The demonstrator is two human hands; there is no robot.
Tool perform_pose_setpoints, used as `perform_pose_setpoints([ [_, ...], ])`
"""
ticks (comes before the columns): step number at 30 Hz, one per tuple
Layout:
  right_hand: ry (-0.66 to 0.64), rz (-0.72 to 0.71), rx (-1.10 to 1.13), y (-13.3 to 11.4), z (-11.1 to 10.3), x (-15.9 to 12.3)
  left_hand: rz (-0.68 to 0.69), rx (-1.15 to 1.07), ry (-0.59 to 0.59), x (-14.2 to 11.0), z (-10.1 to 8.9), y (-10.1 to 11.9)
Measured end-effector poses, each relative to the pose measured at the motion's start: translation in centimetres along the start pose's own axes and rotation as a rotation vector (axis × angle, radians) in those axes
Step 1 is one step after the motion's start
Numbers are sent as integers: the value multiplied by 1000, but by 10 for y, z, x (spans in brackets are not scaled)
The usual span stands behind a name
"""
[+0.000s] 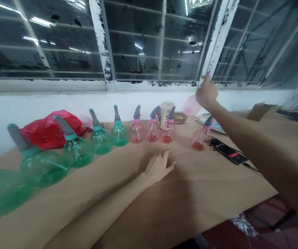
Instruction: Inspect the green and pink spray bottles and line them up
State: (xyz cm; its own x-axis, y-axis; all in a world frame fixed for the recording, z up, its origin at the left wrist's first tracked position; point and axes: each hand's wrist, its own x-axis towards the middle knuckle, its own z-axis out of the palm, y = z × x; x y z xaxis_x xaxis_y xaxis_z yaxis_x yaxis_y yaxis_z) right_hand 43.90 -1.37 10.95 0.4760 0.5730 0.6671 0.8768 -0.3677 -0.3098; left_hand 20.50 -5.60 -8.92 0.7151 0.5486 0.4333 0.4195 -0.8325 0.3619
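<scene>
My left hand point(159, 167) lies flat on the brown table point(190, 193), fingers stretched out, holding nothing, just in front of the pink spray bottles point(152, 129). My right hand point(206, 94) is raised above the table's far right, closed round the neck of a pink spray bottle point(191, 105) that it holds tilted in the air. A row of green spray bottles point(100, 138) with grey triggers runs along the left. One more pink bottle point(200, 137) stands below my right hand.
A red plastic bag point(47, 133) lies at the back left. A white cup point(166, 112) stands behind the pink bottles. A black phone point(228, 151) with a cable lies right of centre. A cardboard box point(259, 110) sits far right. Windows run behind.
</scene>
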Motion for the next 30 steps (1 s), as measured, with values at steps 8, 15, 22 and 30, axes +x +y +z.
perform_pose_setpoints([
  [8, 30, -263, 158, -3, -111, -86, -120, -74, 149, 2, -5, -2],
  [15, -273, -374, 49, 20, -46, -157, -141, -172, 219, -1, -12, -1],
  [22, -475, -403, 192, 17, -53, -177, 77, -196, 63, -7, -13, 21],
  [30, -653, -108, 731, 53, -72, -173, 19, -206, -5, -8, -9, 40],
])
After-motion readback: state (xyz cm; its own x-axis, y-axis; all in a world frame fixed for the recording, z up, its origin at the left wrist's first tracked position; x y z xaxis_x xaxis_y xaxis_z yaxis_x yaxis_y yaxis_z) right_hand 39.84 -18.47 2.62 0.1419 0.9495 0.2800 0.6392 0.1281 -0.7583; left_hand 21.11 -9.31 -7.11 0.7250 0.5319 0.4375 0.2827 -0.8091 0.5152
